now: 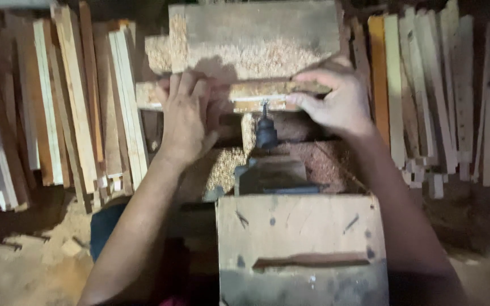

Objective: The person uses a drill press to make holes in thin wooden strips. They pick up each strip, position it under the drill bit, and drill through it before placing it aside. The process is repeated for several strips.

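Pale wooden strip (256, 95), sawdust-dusted, lying crosswise at drill bit (265, 109) tip, held at both ends.

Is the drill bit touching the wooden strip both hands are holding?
Cannot tell. In the head view the drill bit reaches up to the wooden strip between the left hand and right hand, but its tip is too blurred to judge.

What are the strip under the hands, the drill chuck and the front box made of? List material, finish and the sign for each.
Strip held by the left hand and right hand: bare, unfinished wood, pale with visible grain.
Drill chuck: probably metal, dark and dull.
Front box: rough unpainted wood, with grain, stains and a cut slot.
Loose sawdust covers the wooden block behind.
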